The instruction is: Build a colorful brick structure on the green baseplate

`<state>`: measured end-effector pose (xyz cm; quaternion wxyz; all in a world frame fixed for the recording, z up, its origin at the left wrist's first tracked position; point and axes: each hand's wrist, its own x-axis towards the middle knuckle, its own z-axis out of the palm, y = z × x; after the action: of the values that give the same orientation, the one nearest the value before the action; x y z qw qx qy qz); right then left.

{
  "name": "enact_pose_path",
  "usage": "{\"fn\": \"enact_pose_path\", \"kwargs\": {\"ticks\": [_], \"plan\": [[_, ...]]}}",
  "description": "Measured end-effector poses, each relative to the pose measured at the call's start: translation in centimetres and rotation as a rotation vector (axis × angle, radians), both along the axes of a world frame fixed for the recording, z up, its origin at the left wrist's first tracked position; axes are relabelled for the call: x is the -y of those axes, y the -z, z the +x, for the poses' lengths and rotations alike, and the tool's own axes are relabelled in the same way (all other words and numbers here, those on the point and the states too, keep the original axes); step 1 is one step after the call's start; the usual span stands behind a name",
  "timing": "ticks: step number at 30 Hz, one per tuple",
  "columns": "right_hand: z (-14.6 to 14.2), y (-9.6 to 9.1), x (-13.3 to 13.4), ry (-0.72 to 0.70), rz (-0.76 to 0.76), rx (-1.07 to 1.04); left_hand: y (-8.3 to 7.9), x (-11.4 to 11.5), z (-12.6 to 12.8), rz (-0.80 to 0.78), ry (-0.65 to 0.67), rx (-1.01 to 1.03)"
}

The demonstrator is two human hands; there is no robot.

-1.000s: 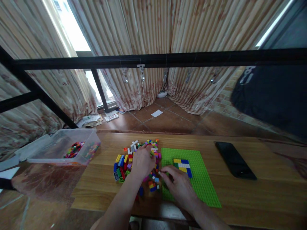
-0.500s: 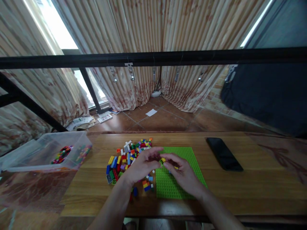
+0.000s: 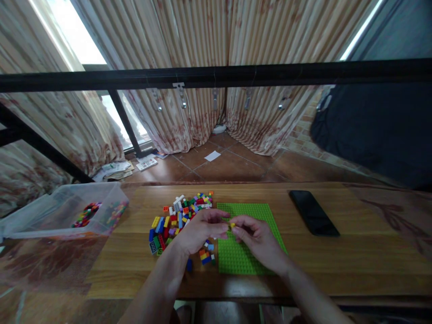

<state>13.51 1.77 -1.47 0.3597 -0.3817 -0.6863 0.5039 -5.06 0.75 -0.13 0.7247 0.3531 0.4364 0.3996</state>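
Observation:
A small yellow toy brick point(image 3: 232, 225) is between the fingertips of both hands, above the green baseplate point(image 3: 248, 261). My right hand point(image 3: 254, 234) pinches it with thumb and forefinger, the other fingers curled. From the other side my left hand point(image 3: 204, 230) reaches in, its thumb and fingertip closed at the brick and its upper fingers curved over. Whether other pieces are joined to the brick is hidden by the fingers. To the left of the baseplate lies a pile of loose, many-coloured bricks point(image 3: 180, 218), partly behind my left hand.
A small orange, yellow and blue brick cluster point(image 3: 204, 257) lies by the baseplate's left edge. The black phone point(image 3: 313, 213) rests on the wooden table point(image 3: 371, 265) at right. At far left stands a clear plastic bin point(image 3: 111, 198) with more bricks. A black rail point(image 3: 236, 76) crosses behind.
My hands have drawn closer together around the yellow brick, with my left thumb and finger now at it. The whole view has shifted slightly upward.

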Motion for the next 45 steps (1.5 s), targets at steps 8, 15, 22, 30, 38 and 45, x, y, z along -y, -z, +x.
{"fn": "enact_pose_path", "kwargs": {"ticks": [8, 15, 22, 30, 38, 45], "plan": [[-0.3, 0.8, 0.4, -0.01, 0.034, 0.089, -1.4, -0.4, -1.9, 0.063, -0.173, -0.036], [-3.3, 3.1, 3.0, -0.088, 0.3, 0.464, -0.7, -0.8, -1.9, 0.059, -0.318, -0.031], [-4.1, 3.6, 2.7, -0.055, 0.336, 0.457, -0.6, -0.7, -1.5, 0.089, -0.261, -0.017], [-1.9, 1.1, 0.9, 0.237, 0.236, 0.244, -0.8, -0.4, -0.5, 0.098, -0.267, -0.061], [-0.9, 0.9, 0.0, 0.244, 0.065, -0.073, 0.4, -0.2, 2.6, 0.045, -0.159, 0.185], [3.2, 1.1, -2.8, 0.426, -0.01, -0.15, 0.6, -1.0, 3.8, -0.004, -0.289, -0.041]]}}
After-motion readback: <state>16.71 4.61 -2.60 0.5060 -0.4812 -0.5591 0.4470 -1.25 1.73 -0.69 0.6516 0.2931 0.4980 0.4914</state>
